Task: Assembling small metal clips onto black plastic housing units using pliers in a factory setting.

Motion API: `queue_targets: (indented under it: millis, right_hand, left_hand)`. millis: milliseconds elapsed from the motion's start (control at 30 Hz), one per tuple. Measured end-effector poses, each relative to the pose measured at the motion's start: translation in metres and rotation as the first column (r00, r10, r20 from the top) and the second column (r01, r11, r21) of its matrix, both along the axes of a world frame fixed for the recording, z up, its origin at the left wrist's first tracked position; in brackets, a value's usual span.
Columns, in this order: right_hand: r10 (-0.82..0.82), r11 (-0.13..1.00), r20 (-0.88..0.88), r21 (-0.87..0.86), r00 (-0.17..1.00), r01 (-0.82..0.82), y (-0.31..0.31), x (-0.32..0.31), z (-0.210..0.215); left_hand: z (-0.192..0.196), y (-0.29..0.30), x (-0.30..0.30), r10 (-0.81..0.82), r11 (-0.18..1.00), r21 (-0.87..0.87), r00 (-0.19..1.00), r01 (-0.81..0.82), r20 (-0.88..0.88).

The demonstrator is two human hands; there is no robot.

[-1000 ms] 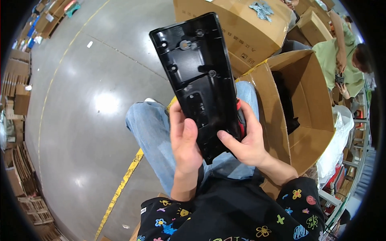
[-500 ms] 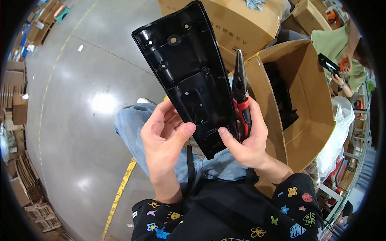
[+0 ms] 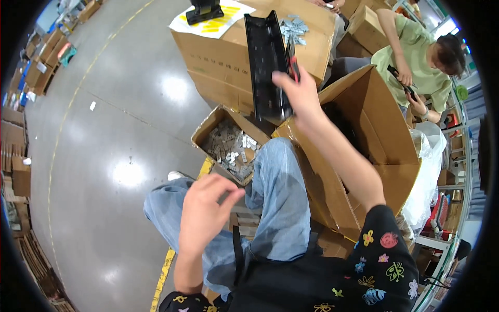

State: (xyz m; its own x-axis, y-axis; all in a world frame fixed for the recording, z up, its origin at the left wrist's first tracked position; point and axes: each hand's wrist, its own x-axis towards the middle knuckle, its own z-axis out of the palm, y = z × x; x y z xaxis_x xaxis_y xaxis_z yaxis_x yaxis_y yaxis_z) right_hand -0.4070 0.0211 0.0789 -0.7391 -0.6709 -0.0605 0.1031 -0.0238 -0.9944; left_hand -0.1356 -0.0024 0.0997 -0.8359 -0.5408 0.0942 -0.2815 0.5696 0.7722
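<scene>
The long, black, channel-shaped plastic panel (image 3: 264, 67) was held just beyond and to the right of the landmark, a small, open, brown cardboard box (image 3: 247, 126) containing small grey pieces (image 3: 228, 148). The right hand (image 3: 304, 96) grasped the panel's right edge together with red-handled, long-nosed metal pliers (image 3: 292, 60), their tips directed away from the wearer. The left hand (image 3: 205, 205), on the near side of the box, was loosely curled; whether its fingertips pinched anything could not be told. Beyond the box, a large, closed cardboard carton (image 3: 223, 83) bore a pile of blue-grey strips (image 3: 294, 30) and a yellow-marked white sheet (image 3: 213, 31). Right of the box stood a large, open cardboard carton (image 3: 387, 119).
</scene>
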Motion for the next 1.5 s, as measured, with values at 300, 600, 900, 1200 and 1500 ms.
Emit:
queue_targets:
  millis: [300,600,900,1200,1500]
  right_hand:
    - [-0.499,0.768,-0.397,0.211,0.771,0.605,-0.135,-0.169,-0.039]
    - [-0.560,0.775,-0.698,-0.252,0.446,0.579,0.024,-0.166,-0.060]
    - [-0.696,0.426,-0.460,0.354,0.552,0.833,0.293,-0.180,-0.233]
    - [0.702,-0.149,0.296,0.950,0.648,-0.273,0.406,-0.056,-0.468]
    - [0.319,-0.101,0.183,0.982,0.930,-0.159,0.368,-0.043,-0.394]
  left_hand:
    - [0.082,0.031,-0.028,-0.339,0.749,-0.295,0.726,0.593,0.599]
    - [0.137,0.065,-0.090,-0.349,0.529,-0.381,0.604,0.758,0.717]
    - [0.086,0.091,-0.156,-0.674,0.482,-0.023,0.387,0.876,0.629]
    - [-0.031,0.031,-0.114,-0.343,0.939,0.165,0.817,0.301,0.463]
    - [-0.113,0.015,0.000,0.062,0.909,0.311,0.829,-0.277,0.556]
